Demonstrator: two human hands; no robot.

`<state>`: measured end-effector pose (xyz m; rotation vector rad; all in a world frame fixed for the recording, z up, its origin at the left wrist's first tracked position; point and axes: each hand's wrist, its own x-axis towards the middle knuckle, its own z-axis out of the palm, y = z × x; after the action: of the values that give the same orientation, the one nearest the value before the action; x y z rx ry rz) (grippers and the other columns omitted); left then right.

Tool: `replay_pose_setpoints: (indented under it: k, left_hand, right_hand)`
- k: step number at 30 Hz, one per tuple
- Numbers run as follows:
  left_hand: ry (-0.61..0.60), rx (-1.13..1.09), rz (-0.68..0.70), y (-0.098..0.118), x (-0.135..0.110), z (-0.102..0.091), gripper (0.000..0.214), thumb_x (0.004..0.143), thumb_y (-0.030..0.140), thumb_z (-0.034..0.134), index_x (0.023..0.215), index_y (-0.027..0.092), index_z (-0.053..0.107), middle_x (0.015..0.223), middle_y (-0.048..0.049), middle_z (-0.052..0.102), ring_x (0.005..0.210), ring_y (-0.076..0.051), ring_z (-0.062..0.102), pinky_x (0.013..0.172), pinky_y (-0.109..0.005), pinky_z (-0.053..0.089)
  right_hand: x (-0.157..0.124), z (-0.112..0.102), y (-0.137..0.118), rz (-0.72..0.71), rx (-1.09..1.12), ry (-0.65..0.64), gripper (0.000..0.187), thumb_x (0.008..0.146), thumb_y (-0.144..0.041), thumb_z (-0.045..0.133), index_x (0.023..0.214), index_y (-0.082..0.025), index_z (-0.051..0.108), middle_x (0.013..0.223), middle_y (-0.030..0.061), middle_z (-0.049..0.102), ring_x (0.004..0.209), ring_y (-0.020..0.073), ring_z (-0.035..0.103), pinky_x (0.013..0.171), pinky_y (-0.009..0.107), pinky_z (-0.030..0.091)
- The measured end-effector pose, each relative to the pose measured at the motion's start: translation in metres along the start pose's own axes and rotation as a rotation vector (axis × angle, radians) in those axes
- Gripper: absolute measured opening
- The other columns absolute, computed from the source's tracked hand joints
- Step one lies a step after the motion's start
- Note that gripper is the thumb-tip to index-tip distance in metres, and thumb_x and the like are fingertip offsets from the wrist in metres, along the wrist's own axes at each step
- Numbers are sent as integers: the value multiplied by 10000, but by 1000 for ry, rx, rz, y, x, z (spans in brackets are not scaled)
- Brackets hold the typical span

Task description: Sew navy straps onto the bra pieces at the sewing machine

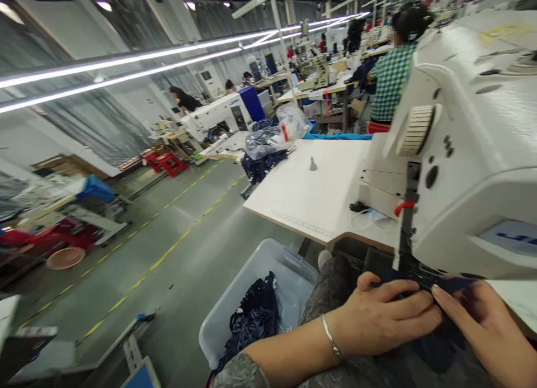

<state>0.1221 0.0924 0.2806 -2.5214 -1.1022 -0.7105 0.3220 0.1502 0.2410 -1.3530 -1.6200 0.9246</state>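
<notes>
A white sewing machine (470, 147) fills the right side of the view, its needle area low in the picture. Dark navy fabric (440, 346) runs under the machine's foot and hangs down toward my lap. My left hand (390, 315), with a silver bangle at the wrist, has its fingers bent together over the fabric just in front of the foot. To its right, my right hand (482, 321) pinches the same fabric between thumb and fingers. Both hands touch the cloth close to each other; the fingertips are partly hidden.
A translucent plastic bin (260, 254) with dark navy pieces stands on the floor to the left. On the white table (306, 181) is a small grey cone-shaped object (313, 164). Plastic bags (268, 139) lie at its far corner. A person in a checked shirt (392, 83) sits ahead.
</notes>
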Motion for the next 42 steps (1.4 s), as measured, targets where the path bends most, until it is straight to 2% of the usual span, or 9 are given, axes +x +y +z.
replay_pose_setpoints:
  k: [1, 4, 9, 13, 20, 27, 33, 37, 42]
  left_hand:
    - [-26, -7, -14, 1, 2, -2, 276, 993, 206, 452, 1220, 256, 600, 1359, 74, 556, 1310, -149, 421, 1023, -328, 312]
    - [-56, -17, -94, 4, 10, -1, 270, 997, 194, 474, 1233, 250, 592, 1361, 45, 561, 1297, -158, 433, 1005, -352, 311]
    - [0, -15, -154, 6, 20, 7, 269, 986, 276, 529, 1241, 219, 591, 1292, -15, 614, 1269, -182, 473, 970, -365, 331]
    - [-1, 4, -181, 8, 26, 7, 264, 991, 294, 515, 1225, 202, 596, 1274, -30, 620, 1247, -195, 499, 957, -376, 331]
    - [-41, -7, -240, 8, 29, 8, 329, 982, 310, 504, 1282, 185, 552, 1244, -46, 628, 1241, -209, 502, 961, -399, 317]
    - [-36, -16, -256, 8, 31, 9, 372, 955, 316, 532, 1303, 184, 536, 1260, -33, 620, 1238, -212, 501, 967, -417, 308]
    - [-29, 6, -257, 9, 31, 11, 378, 957, 323, 526, 1307, 182, 536, 1263, -42, 618, 1231, -216, 507, 969, -417, 308]
    - [-33, 19, -259, 10, 30, 13, 378, 954, 323, 534, 1304, 181, 543, 1254, -56, 620, 1221, -226, 514, 964, -413, 314]
    - [-15, 24, -260, 10, 30, 15, 374, 955, 323, 529, 1298, 177, 548, 1238, -62, 628, 1211, -228, 524, 948, -411, 316]
  right_hand:
    - [2, -2, -5, 39, 2, -22, 294, 855, -526, 580, 979, -262, 542, 713, 34, 587, 695, 255, 636, 520, 334, 505]
    - [12, -8, -16, -1, 13, -19, 267, 904, -491, 492, 949, -231, 527, 786, 28, 593, 764, 230, 606, 681, 347, 511]
    - [33, -13, -28, 46, -85, -32, 194, 903, -405, 471, 821, -229, 480, 698, -2, 544, 752, 220, 585, 757, 350, 472]
    - [43, -11, -33, 15, -151, -14, 179, 862, -383, 454, 802, -221, 501, 766, 47, 604, 804, 263, 607, 737, 376, 466]
    - [52, -7, -26, -146, -166, 40, 202, 841, -330, 451, 860, -191, 596, 943, 131, 662, 995, 311, 602, 885, 444, 457]
    - [59, -5, -19, -240, -219, 67, 241, 844, -268, 474, 992, -193, 649, 1030, 113, 702, 948, 286, 626, 895, 431, 468]
    - [60, -3, -19, -297, -260, 106, 266, 863, -272, 467, 1048, -189, 640, 1038, 116, 697, 950, 281, 631, 817, 399, 512]
    - [58, -2, -22, -305, -260, 106, 271, 887, -293, 467, 1080, -211, 639, 1024, 97, 702, 900, 271, 644, 841, 414, 511]
    - [57, -2, -24, -285, -298, 102, 300, 902, -290, 436, 1081, -193, 657, 1088, 126, 687, 940, 292, 638, 838, 433, 511]
